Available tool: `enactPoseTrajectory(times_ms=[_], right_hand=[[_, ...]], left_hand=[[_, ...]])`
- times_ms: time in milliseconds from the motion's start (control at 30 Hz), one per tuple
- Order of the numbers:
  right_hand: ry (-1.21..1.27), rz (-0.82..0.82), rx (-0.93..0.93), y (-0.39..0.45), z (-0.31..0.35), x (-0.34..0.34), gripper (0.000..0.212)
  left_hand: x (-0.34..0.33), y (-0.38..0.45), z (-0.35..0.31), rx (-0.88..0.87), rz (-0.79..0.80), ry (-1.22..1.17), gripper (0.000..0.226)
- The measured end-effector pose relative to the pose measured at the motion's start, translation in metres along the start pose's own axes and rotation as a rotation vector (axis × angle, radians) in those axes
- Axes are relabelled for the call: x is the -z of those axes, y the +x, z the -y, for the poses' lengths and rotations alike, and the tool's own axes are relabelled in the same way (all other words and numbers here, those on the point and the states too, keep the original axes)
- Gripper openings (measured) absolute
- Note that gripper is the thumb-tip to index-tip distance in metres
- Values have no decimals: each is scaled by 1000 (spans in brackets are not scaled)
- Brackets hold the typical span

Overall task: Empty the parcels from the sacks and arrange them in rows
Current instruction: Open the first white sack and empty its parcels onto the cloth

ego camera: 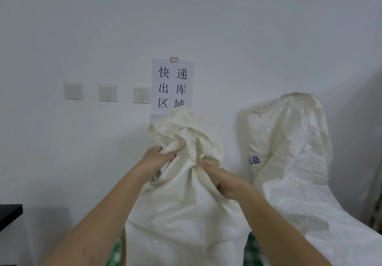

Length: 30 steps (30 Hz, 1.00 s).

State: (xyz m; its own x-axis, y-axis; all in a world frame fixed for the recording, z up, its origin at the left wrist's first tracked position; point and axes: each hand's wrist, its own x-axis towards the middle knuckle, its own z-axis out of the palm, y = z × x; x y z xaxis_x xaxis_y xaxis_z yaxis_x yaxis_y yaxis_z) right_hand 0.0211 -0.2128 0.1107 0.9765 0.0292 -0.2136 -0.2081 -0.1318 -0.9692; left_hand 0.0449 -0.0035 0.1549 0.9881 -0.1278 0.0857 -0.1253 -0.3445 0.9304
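A white woven sack (186,214) stands upright right in front of me, its top bunched into a crumpled neck. My left hand (154,161) grips the left side of that neck, fingers curled into the cloth. My right hand (223,180) grips the right side, fingers pressed into the folds. A second white sack (293,152) with blue print leans against the wall to the right, apart from my hands. No parcels show; the sacks hide their contents.
A paper sign (172,86) with black characters hangs on the white wall behind the sack, beside three light switches (107,92). Green checked cloth (116,253) peeks out under the sacks. A dark tabletop corner (9,214) juts in at lower left.
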Motion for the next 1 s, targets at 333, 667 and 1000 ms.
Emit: enactPoseTrajectory(times_ms=[333,667,1000], right_hand=[[88,-381,124,4,-12,-5,24],[-294,-345,132,13,-11,13,85],[-124,-374,262,-7,16,10,38]], left_hand=[[-1,-2,0,-43,5,1,10],[-1,8,18,295,260,-224,69],[-1,15,0,-73,3,-50,25]])
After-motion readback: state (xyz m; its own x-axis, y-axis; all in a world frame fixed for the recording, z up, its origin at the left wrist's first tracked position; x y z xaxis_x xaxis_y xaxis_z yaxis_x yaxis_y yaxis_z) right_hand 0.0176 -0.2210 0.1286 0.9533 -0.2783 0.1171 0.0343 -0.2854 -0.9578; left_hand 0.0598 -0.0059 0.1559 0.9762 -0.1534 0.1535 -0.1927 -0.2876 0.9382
